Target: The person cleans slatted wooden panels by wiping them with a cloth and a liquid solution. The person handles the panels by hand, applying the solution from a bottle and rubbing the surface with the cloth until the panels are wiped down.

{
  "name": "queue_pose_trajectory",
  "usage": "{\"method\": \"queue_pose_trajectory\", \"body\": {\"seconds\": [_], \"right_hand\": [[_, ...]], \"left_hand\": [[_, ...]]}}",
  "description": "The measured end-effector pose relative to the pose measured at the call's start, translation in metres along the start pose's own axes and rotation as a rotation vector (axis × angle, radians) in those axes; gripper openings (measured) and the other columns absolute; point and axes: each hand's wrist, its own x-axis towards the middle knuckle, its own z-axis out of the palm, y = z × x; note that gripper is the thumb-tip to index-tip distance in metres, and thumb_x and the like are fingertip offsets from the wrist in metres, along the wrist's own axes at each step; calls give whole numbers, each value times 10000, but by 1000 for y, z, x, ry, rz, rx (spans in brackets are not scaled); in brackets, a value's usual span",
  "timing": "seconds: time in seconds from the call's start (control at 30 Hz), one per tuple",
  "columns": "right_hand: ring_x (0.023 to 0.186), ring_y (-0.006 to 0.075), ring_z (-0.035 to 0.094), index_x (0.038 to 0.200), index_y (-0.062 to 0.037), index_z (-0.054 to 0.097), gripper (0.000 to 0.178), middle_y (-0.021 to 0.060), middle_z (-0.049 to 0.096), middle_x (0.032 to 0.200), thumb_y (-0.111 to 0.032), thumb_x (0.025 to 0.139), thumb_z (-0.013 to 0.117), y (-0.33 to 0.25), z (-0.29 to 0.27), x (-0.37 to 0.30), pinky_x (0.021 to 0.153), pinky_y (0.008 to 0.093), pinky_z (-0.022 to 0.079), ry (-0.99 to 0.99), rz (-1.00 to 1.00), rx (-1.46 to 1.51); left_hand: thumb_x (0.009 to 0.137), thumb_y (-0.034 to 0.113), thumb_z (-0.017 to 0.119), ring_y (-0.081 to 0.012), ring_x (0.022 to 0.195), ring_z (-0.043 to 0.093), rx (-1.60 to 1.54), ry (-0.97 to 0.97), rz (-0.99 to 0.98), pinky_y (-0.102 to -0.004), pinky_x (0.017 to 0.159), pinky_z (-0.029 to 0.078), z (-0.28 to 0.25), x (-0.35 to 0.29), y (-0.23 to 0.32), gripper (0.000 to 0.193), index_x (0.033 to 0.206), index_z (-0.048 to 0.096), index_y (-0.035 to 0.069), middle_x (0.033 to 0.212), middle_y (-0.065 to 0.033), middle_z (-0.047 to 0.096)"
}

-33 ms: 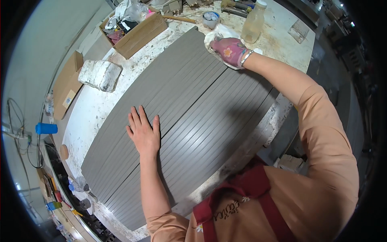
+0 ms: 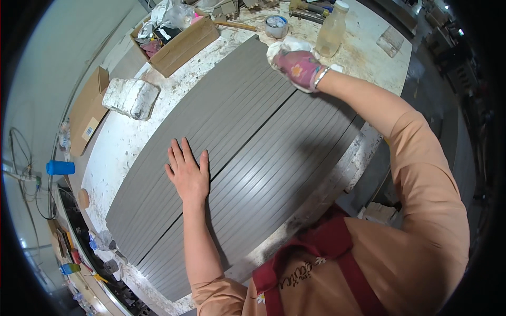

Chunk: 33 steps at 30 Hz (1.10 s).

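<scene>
A wide grey grooved panel (image 2: 263,152) lies across the worktable, with a dark lengthwise gap along its middle. Bare and flat, my left hand (image 2: 188,171) rests on the panel with its fingers spread, beside that gap. At the panel's far right end, my right hand (image 2: 299,68), in a pink flowered glove, is closed on a white cloth (image 2: 275,50). The cloth touches the panel's surface there and is partly hidden under the glove. A silver bracelet (image 2: 321,77) circles my right wrist.
A cardboard box (image 2: 184,50) of odds and ends, a white wrapped block (image 2: 130,98) and a small tub (image 2: 276,26) stand beyond the panel. A clear bottle (image 2: 332,29) stands near my right hand. A blue cup (image 2: 60,167) is at the far left.
My right hand has shifted slightly left with the cloth, at the panel's far end. My left hand stays in place.
</scene>
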Motion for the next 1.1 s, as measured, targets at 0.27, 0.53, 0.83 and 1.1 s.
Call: {"method": "queue_pose_trajectory", "body": {"seconds": [0.27,0.53,0.83,1.1], "right_hand": [[814,220,633,1155,-68,526,271,34,613,820,-115,889,550,-41,18,10,652,325,515,-201,-230,61],[806,343,661,1016,-69,620,228,207,657,866,-149,813,553,-120,19,0,740,424,515,-89,-98,126],[867,203,633,901,-57,632,138,97,638,852,-17,800,547,-31,24,-4,724,316,501,149,72,348],[776,318,653,987,-56,600,177,171,649,841,-99,825,542,-15,19,1,700,394,519,109,177,362]], "left_hand": [[957,437,449,-340,1422,226,-19,32,3,-542,1125,180,5,6,-8,636,1466,321,77,1538,-168,257],[957,441,445,-336,1429,216,-25,38,13,-529,1133,169,5,10,0,638,1459,323,67,1546,-167,241],[958,464,446,-325,1423,225,-31,75,23,-534,1132,173,7,11,2,646,1459,337,72,1548,-138,247],[963,460,423,-332,1435,199,11,16,-2,-527,1137,157,3,7,-2,654,1469,310,60,1549,-166,235]]}}
